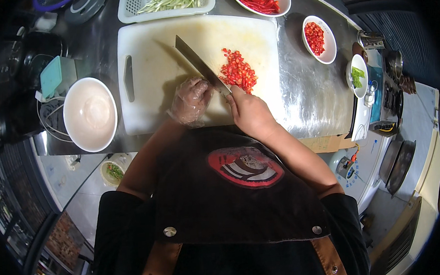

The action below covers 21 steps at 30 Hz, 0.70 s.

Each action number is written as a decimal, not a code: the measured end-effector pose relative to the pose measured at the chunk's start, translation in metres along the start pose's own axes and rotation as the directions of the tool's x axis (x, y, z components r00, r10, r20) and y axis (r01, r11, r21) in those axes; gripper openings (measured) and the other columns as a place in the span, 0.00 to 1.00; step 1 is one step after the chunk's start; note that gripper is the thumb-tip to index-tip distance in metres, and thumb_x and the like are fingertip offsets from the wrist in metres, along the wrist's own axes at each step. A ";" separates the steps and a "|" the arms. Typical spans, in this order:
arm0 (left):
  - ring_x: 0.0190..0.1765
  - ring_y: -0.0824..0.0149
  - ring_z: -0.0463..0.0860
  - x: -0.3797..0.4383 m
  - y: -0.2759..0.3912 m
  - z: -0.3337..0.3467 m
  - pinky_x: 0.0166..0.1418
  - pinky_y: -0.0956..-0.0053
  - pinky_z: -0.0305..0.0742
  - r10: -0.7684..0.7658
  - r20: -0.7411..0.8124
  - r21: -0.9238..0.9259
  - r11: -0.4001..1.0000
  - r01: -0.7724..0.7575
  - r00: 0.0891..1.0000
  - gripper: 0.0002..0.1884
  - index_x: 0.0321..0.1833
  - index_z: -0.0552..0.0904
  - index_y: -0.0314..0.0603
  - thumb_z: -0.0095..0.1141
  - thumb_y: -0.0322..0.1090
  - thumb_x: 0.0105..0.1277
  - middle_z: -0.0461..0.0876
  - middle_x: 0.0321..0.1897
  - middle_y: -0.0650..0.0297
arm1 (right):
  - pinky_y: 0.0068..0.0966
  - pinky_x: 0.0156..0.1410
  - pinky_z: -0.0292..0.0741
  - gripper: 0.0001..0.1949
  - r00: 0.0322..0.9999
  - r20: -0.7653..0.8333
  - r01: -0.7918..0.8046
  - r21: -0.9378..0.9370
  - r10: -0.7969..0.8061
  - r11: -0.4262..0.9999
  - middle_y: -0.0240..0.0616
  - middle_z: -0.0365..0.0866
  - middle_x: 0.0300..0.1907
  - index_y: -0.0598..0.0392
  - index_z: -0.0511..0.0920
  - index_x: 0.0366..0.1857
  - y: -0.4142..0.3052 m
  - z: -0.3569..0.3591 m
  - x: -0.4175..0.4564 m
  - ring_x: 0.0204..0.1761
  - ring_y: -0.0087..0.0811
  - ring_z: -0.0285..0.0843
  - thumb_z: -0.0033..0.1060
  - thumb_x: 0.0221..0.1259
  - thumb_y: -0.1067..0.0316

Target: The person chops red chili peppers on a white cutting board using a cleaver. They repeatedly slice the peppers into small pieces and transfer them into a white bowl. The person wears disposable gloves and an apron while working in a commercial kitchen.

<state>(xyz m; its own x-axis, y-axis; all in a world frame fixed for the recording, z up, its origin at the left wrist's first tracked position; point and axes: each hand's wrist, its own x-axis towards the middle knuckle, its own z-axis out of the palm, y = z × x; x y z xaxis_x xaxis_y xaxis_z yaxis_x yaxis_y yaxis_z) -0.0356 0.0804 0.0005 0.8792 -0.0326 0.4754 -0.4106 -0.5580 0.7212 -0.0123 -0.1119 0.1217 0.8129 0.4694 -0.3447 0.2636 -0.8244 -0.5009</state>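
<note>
My right hand (250, 107) grips the handle of a kitchen knife (200, 63), a broad-bladed cleaver type. Its blade slants up and to the left over a white plastic cutting board (147, 66). Just left of the blade is my left hand (191, 99), in a clear plastic glove, with its fingers curled. Whether those fingers touch the blade or hold something is hard to make out. A heap of chopped red chili peppers (239, 70) lies on the board, right of the blade.
Behind the board stand a white plastic basket (131, 14) of green scallions and a bowl (286, 5) of whole red chilies. To the right are a bowl (329, 53) of chopped chili and a smaller bowl (360, 90) with greens. A large white bowl (90, 115) sits left.
</note>
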 end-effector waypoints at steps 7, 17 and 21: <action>0.41 0.50 0.89 0.004 0.003 -0.001 0.44 0.57 0.85 -0.010 0.027 0.036 0.999 0.009 1.000 0.07 0.39 0.87 0.39 0.72 0.23 0.61 0.90 0.38 0.57 | 0.59 0.45 0.81 0.10 0.983 -0.145 0.122 0.042 -0.115 0.992 0.64 0.85 0.32 0.60 0.74 0.48 0.012 0.022 0.013 0.38 0.68 0.85 0.52 0.83 0.63; 0.46 0.51 0.90 0.028 0.013 -0.013 0.49 0.58 0.86 -0.002 0.051 0.047 0.999 0.000 0.999 0.05 0.42 0.88 0.41 0.70 0.25 0.65 0.90 0.42 0.56 | 0.60 0.43 0.82 0.10 0.973 -0.217 -0.035 0.202 0.080 0.979 0.64 0.84 0.27 0.63 0.75 0.49 0.026 0.007 0.000 0.35 0.68 0.85 0.53 0.83 0.64; 0.44 0.52 0.90 0.078 0.028 -0.057 0.49 0.59 0.86 -0.014 -0.058 0.133 0.991 0.022 0.998 0.09 0.45 0.89 0.41 0.71 0.23 0.63 0.91 0.44 0.56 | 0.59 0.43 0.83 0.10 0.990 -0.140 0.014 0.153 0.007 0.988 0.65 0.85 0.29 0.62 0.76 0.52 0.023 0.009 -0.016 0.35 0.67 0.87 0.52 0.80 0.66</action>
<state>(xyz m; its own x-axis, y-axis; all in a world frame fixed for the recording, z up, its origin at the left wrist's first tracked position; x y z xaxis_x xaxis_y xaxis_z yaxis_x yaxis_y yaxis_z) 0.0076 0.1094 0.0858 0.8695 0.0239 0.4934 -0.3554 -0.6636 0.6583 -0.0237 -0.1354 0.1085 0.8794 0.4146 -0.2341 0.1928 -0.7596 -0.6212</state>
